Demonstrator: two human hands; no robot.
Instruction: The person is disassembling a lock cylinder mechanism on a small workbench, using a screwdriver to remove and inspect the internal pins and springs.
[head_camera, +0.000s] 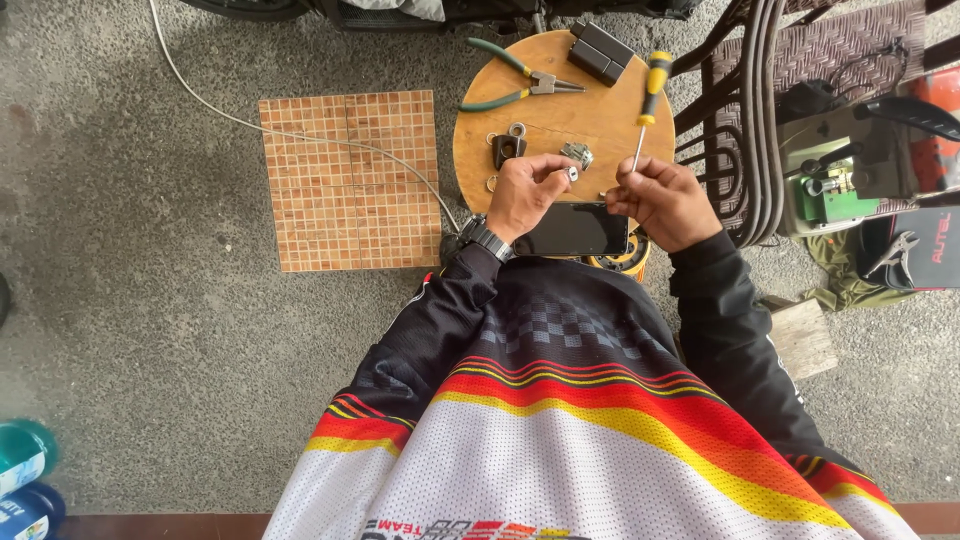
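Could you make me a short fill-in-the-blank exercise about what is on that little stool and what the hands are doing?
1. The round wooden stool carries pliers with ____ handles.
2. The screwdriver has a yellow and ____ handle.
3. The left hand pinches a small ____ part.
4. Under the right hand lies a flat ____ phone.

Missing words: green; black; metal; black

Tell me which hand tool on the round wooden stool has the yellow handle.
The screwdriver, lying on the stool's right side with its thin shaft pointing down toward the right hand. The pliers at the top have green handles instead.
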